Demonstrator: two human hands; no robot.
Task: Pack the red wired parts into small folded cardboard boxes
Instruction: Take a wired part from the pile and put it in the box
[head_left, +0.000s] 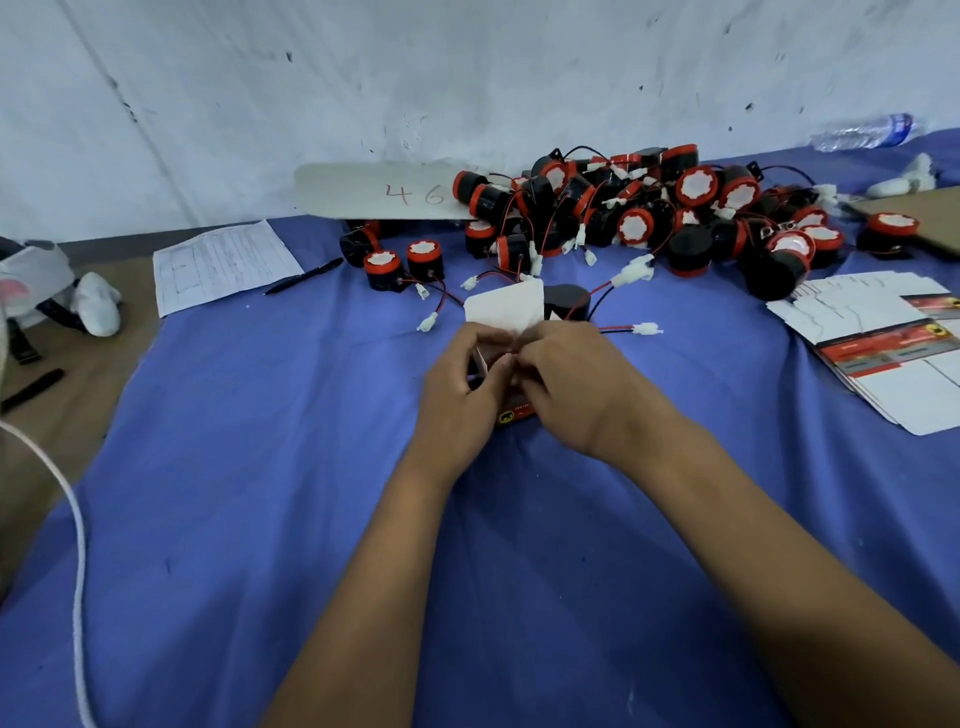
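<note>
- Left hand (457, 384) and right hand (566, 384) meet at the middle of the blue cloth (260, 467), fingers curled round a small cardboard box (511, 408); its white flap (506, 306) stands up at 12 o'clock.
- What sits inside the box is hidden by the fingers.
- Pile of red wired parts (649, 218) lies at 1 o'clock, against the wall.
- Flat box blanks (883, 343) sit at 3 o'clock by the cloth's right edge.
- Paper sheet (223, 265) and pen (304, 276) lie at 10 o'clock.
- Bare cloth spreads toward 6 and 8 o'clock.
</note>
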